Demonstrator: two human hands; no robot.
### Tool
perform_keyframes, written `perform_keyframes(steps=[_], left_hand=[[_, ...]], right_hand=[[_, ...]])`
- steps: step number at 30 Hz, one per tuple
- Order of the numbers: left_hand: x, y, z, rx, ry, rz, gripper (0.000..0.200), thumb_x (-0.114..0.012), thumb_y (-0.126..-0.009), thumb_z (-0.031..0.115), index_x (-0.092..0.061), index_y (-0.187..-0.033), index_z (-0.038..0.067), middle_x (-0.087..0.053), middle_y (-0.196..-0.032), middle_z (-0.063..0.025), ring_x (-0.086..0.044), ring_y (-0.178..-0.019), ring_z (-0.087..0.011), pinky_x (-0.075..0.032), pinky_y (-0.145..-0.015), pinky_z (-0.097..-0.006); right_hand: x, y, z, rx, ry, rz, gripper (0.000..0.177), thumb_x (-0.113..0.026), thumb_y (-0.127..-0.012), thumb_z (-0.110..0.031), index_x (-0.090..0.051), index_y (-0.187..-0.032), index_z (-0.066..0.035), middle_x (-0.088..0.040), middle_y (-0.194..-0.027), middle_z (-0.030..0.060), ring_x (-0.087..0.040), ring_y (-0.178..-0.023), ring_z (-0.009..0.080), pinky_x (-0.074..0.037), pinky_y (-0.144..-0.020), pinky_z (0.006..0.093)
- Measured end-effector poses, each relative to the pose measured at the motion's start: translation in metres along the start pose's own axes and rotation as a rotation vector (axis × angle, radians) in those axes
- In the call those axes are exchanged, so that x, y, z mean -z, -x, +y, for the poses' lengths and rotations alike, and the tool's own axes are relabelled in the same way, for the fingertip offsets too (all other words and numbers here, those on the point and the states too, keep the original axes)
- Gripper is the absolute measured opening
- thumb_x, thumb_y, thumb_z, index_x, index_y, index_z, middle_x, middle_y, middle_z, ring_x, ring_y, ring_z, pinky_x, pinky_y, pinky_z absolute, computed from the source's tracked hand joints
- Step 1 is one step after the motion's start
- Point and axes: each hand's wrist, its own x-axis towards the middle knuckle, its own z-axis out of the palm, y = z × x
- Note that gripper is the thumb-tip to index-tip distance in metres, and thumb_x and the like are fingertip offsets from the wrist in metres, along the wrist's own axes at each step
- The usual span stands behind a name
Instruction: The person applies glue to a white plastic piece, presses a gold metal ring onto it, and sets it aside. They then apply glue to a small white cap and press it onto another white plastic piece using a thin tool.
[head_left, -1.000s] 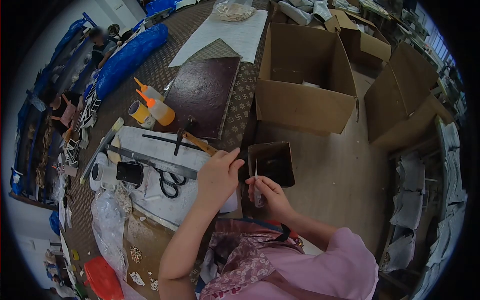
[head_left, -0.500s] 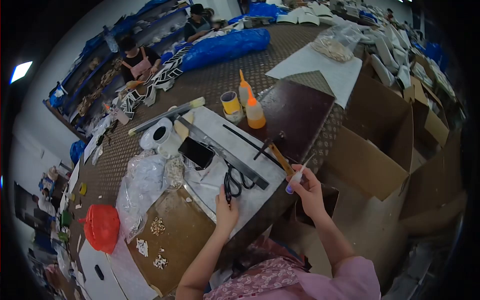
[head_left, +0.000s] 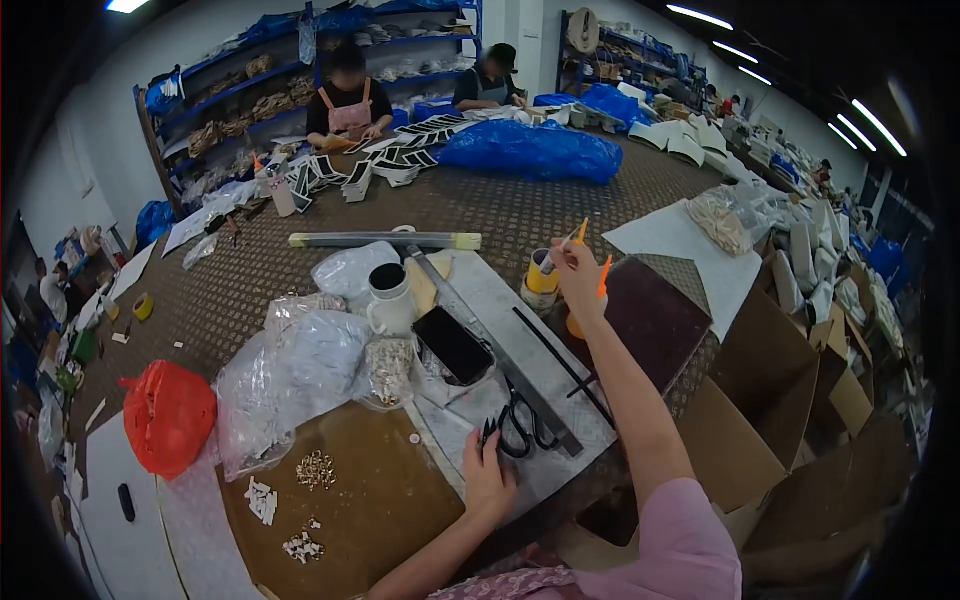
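My left hand (head_left: 490,482) is closed at the near end of black scissors (head_left: 518,428); their handle loops lie on the white sheet. The part inside its fingers is mostly hidden. My right hand (head_left: 578,282) reaches over the table, closed on a slim white bottle with a thin tip (head_left: 552,260). This bottle is at the mouth of a yellow can (head_left: 541,275), partly hidden by my fingers. Beside the can stand glue bottles with orange nozzles (head_left: 604,277), one largely covered by my right hand and forearm.
A metal bar (head_left: 490,350), a phone (head_left: 453,345) and a white mug (head_left: 390,300) lie about the white sheet. A brown board (head_left: 370,500) bears small piles of parts. Plastic bags (head_left: 300,370), a red bag (head_left: 170,418) and cardboard boxes (head_left: 740,440) surround the workplace. Two people sit across the table.
My right hand has moved forward from the table's near edge to the yellow can, carrying the slim white bottle. My left hand stays by the scissors. The head view has turned and lifted.
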Motion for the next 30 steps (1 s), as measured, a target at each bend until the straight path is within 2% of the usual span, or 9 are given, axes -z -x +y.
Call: perform_keyframes(steps=[5, 8, 9, 15, 16, 19, 21, 25, 30], left_hand=[[0.006, -0.001, 0.004, 0.009, 0.03, -0.033, 0.056, -0.059, -0.073, 0.005, -0.045, -0.127, 0.002, -0.035, -0.134, -0.0263, -0.039, -0.12, -0.0439, -0.035, -0.099, -0.0478], [0.005, 0.0, 0.0, -0.004, 0.043, -0.02, 0.056, -0.059, -0.072, 0.003, -0.045, -0.126, 0.003, -0.036, -0.133, -0.0252, -0.04, -0.119, -0.0435, -0.036, -0.097, -0.0487], [0.005, 0.001, 0.0, -0.003, 0.049, -0.016, 0.056, -0.059, -0.072, 0.003, -0.045, -0.126, 0.002, -0.037, -0.133, -0.0249, -0.04, -0.12, -0.0433, -0.036, -0.097, -0.0488], [0.01, -0.001, 0.002, 0.031, 0.08, -0.024, 0.057, -0.059, -0.071, 0.002, -0.044, -0.127, 0.002, -0.035, -0.133, -0.0252, -0.038, -0.121, -0.0432, -0.034, -0.099, -0.0477], [0.01, -0.002, 0.001, 0.03, 0.087, -0.003, 0.057, -0.059, -0.072, 0.002, -0.044, -0.127, 0.002, -0.035, -0.134, -0.0251, -0.038, -0.121, -0.0433, -0.034, -0.1, -0.0478], [0.01, -0.002, 0.002, 0.05, 0.111, 0.023, 0.057, -0.057, -0.073, 0.002, -0.043, -0.128, 0.003, -0.034, -0.134, -0.0251, -0.037, -0.121, -0.0439, -0.033, -0.1, -0.0481], [0.01, -0.002, 0.001, 0.06, 0.143, 0.039, 0.057, -0.057, -0.073, 0.002, -0.043, -0.128, 0.003, -0.033, -0.135, -0.0252, -0.037, -0.12, -0.0441, -0.033, -0.1, -0.0479], [0.006, -0.001, 0.001, 0.093, 0.224, 0.031, 0.055, -0.054, -0.074, -0.002, -0.043, -0.127, 0.004, -0.034, -0.134, -0.0246, -0.035, -0.123, -0.0417, -0.031, -0.102, -0.046], [0.001, 0.002, -0.002, 0.064, 0.379, 0.156, 0.044, -0.052, -0.072, -0.005, -0.047, -0.115, 0.003, -0.039, -0.125, -0.0238, -0.04, -0.116, -0.0398, -0.034, -0.098, -0.0437]], right_hand=[[-0.017, -0.044, 0.037, -0.027, 0.389, 0.046, 0.018, -0.067, -0.084, -0.019, -0.068, -0.091, -0.003, -0.065, -0.074, 0.0074, -0.062, -0.068, 0.016, -0.05, -0.065, 0.0295], [-0.016, -0.049, 0.058, -0.215, 0.883, -0.247, 0.022, -0.065, -0.083, -0.025, -0.069, -0.082, -0.004, -0.063, -0.065, 0.0098, -0.062, -0.061, 0.0228, -0.049, -0.06, 0.035], [-0.016, -0.046, 0.074, -0.103, 0.863, -0.196, 0.025, -0.066, -0.082, -0.029, -0.07, -0.076, -0.005, -0.059, -0.058, 0.0105, -0.059, -0.055, 0.025, -0.048, -0.056, 0.0371], [-0.021, -0.043, 0.09, -0.057, 0.991, -0.194, 0.02, -0.063, -0.082, -0.024, -0.07, -0.085, -0.005, -0.063, -0.089, 0.0119, -0.061, -0.083, 0.0276, -0.049, -0.074, 0.0407], [-0.014, -0.046, 0.108, 0.006, 0.928, -0.225, 0.021, -0.06, -0.083, -0.018, -0.068, -0.094, -0.002, -0.058, -0.105, 0.0166, -0.056, -0.098, 0.0326, -0.045, -0.085, 0.0427], [-0.007, -0.021, 0.097, 0.099, 0.931, -0.056, 0.035, -0.055, -0.085, -0.009, -0.054, -0.119, 0.001, -0.044, -0.126, 0.0236, -0.048, -0.112, 0.0382, -0.042, -0.093, 0.0407], [-0.012, 0.019, 0.032, 0.124, 0.641, 0.025, 0.028, -0.054, -0.082, -0.005, -0.057, -0.11, -0.001, -0.047, -0.118, 0.0227, -0.05, -0.105, 0.0385, -0.044, -0.088, 0.0424], [0.006, 0.097, -0.023, 0.003, 0.294, -0.263, 0.023, -0.063, -0.082, -0.003, -0.058, -0.104, -0.004, -0.062, -0.08, 0.0076, -0.06, -0.07, 0.0143, -0.047, -0.063, 0.0265], [-0.004, 0.192, -0.067, -0.082, 0.269, -0.73, 0.012, -0.065, -0.084, -0.009, -0.061, -0.093, -0.001, -0.061, -0.081, 0.0079, -0.059, -0.068, 0.0136, -0.047, -0.062, 0.0265]])
